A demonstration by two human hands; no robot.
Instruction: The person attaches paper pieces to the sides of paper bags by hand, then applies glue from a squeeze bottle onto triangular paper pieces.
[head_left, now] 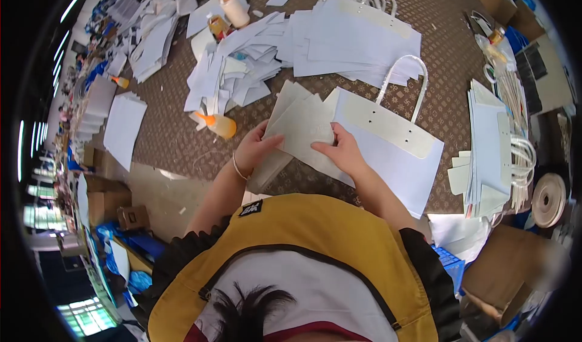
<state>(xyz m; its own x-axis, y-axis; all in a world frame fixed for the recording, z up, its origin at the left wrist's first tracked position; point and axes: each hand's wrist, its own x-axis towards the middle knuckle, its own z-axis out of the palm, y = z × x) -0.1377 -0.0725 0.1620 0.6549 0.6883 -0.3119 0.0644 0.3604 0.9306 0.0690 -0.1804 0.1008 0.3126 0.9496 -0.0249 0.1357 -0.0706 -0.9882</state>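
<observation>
So I've got a loose fan of flat, off-white rectangular card pieces [300,121] right between my hands, held up just over the table edge, in front of my chest. My left hand [257,150] is pinching them on their left side, thumb on top and fingers mostly tucked out of sight. My right hand [345,151] has them by the right edge, thumb pressed on the face and fingers curled round the side. Both hands are gripping, neither one's let go. Can't tell exactly how many pieces are in there tbh, they overlap too much. There's a thin pale bracelet [239,168] on my left wrist.

Just past my right hand, partly under my forearm, there's a big white paper sheet [394,172] with an off-white punched strip [388,124] across its top and a white looped cord handle [424,87] sticking up from that. Beyond it sits a stack of white sheets with cord handles [364,39].

Near my left hand, a bit farther out, is a small squeeze bottle with an orange nozzle and yellowish contents [222,126], lying tilted on the brown patterned tabletop [176,124]. Behind that it's a messy heap of white paper pieces [248,69]. Way over on my right there's another bunch of white sheets with handles [490,154] by the table edge, with a pale round roll [549,200] near it.
</observation>
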